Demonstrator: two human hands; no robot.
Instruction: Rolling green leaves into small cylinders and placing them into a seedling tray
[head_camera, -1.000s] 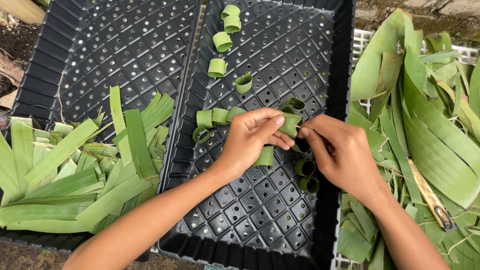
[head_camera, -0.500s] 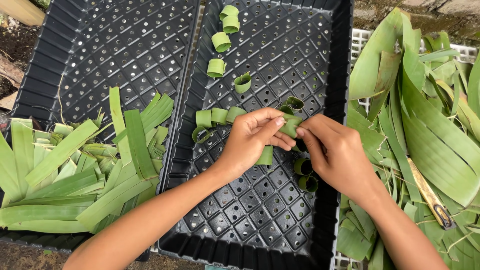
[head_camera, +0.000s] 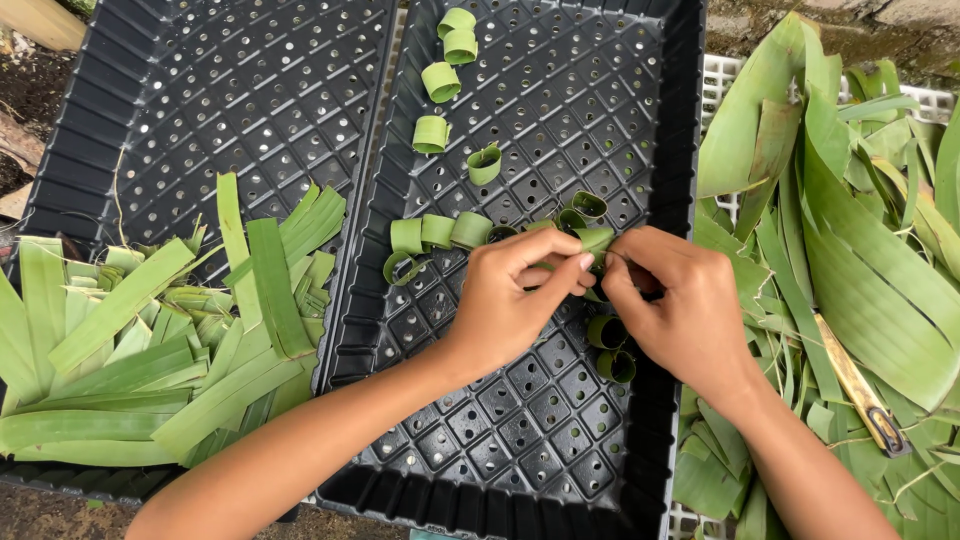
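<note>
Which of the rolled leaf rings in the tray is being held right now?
The leaf ring pinched between the left hand and right hand; every other ring lies loose on the black tray.

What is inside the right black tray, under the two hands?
In the right black tray lie green leaf rings. The left hand and right hand pinch one leaf strip; the tray bottom below them is covered.
</note>
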